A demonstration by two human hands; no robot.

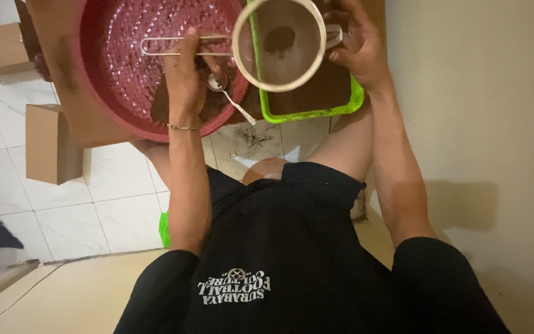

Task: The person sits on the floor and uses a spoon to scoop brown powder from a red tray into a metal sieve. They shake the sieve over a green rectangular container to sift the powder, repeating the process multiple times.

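Fingers of left hand point(183, 77) clenched on spoon point(230, 96); right hand point(353, 43) fingers grasping sieve point(279, 43).

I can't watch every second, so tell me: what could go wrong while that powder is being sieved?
1. The round sieve hangs over the green tray's edge, partly over the red woven basket; brown powder may miss the tray.
2. The spoon lies loosely beside the left hand and could be knocked off.
3. Powder already dirties the tiled floor; more may spill.
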